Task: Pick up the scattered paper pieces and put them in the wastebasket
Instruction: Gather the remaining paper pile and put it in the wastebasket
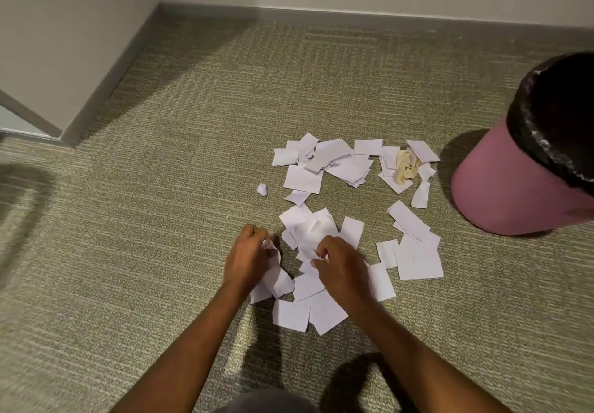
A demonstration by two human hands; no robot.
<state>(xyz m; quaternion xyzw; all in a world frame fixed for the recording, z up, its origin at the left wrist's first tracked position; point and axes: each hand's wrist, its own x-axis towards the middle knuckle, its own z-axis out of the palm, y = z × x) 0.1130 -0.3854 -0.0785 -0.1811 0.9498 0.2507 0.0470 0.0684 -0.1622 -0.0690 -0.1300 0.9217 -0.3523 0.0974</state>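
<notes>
Item, nearest: two bare forearms are being extended from the bottom edge over the carpeted floor (160, 219).

Item: the left hand (246, 260) is being held curled, with crumpled white paper (279, 280) being gripped in its fingers; the gripped paper is hanging down onto the near sheets.

Item: the right hand (342, 268) is being held knuckles-up, with its fingers being closed in a narrow pinch on white paper at the middle of the pile; how much paper is being held cannot be told.

Item: the scattered paper pieces (418, 256) are being shown spread on the floor in loose clusters. A near cluster is lying under and just beside both hands; a second cluster is lying to the right of the hands; a far cluster is lying in a band beyond them. Most pieces are flat, white and roughly rectangular, many overlapping.

Item: a small white paper ball (262, 189) is lying alone, left of the far cluster and apart from it.

Item: a crumpled yellowish piece (406, 168) is resting on the right end of the far cluster.

Item: the wastebasket (501, 184), pink and lined with a black bag (546, 145), is standing upright at the far right, near the far cluster and not touching it.

Item, farthest: a grey baseboard (321, 15) is running along the walls.
</notes>
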